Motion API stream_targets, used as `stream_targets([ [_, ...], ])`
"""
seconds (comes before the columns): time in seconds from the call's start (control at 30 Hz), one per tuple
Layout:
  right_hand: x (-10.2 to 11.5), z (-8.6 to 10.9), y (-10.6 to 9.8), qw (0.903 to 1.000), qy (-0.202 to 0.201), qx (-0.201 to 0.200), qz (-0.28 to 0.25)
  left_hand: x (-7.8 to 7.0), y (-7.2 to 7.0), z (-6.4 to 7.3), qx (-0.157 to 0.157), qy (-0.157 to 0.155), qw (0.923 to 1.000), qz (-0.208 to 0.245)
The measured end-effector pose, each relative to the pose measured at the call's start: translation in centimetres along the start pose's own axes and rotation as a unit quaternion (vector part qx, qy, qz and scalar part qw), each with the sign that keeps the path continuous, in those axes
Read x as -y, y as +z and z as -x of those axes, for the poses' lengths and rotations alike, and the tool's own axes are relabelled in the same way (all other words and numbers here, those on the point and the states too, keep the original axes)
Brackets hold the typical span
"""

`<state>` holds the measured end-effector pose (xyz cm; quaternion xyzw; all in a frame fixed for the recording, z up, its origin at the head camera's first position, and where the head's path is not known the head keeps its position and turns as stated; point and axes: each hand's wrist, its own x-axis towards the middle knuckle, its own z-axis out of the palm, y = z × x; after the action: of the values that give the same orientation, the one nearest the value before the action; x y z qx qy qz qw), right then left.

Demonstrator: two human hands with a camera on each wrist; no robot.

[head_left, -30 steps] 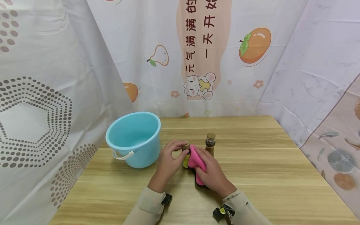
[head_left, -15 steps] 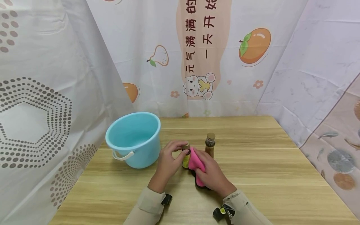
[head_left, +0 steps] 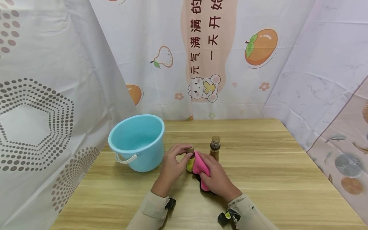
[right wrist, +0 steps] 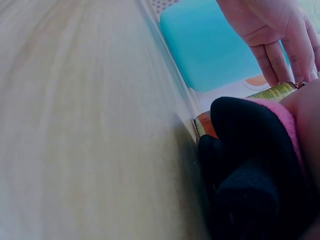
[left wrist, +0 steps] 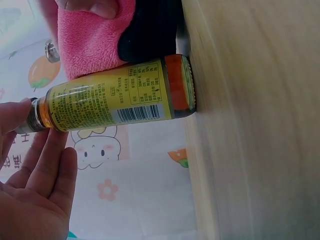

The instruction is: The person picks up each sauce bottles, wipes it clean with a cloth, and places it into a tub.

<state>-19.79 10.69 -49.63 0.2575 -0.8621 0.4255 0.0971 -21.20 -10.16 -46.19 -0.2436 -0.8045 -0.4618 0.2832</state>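
Note:
A small glass bottle with a yellow label (left wrist: 107, 97) stands upright on the table. My left hand (head_left: 172, 166) pinches its brown cap (head_left: 190, 149) between thumb and fingers. In my right hand (head_left: 217, 175) is a bunched cloth (head_left: 201, 166), pink on one face and black on the other. The pink face lies against the side of the bottle, and black folds (right wrist: 250, 150) hang down close to the table in the right wrist view. Behind my right hand stands a second bottle (head_left: 214, 150) with a gold-brown cap; its lower part is hidden.
A light blue bucket (head_left: 158, 150) with a white handle stands to the left of my left hand. The wood-grain table (head_left: 276, 179) stretches to the right and in front. Printed curtains (head_left: 161, 83) hang behind the table's far edge.
Both hands keep their places at the bottle. The cloth in my right hand has shifted very slightly down against the bottle's side.

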Motion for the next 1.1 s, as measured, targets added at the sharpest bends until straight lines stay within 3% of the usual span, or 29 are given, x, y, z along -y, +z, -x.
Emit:
stream_targets([
  [0.67,0.37,-0.14,-0.36,0.9933,-0.087,-0.077,-0.002,0.03,-0.04,0.0,0.016,0.006,0.9997,0.017],
  [1.1,0.01,-0.16,-0.03,0.9975,-0.052,-0.046,-0.009,-0.09,0.02,-0.05,0.007,0.015,0.9993,0.033],
])
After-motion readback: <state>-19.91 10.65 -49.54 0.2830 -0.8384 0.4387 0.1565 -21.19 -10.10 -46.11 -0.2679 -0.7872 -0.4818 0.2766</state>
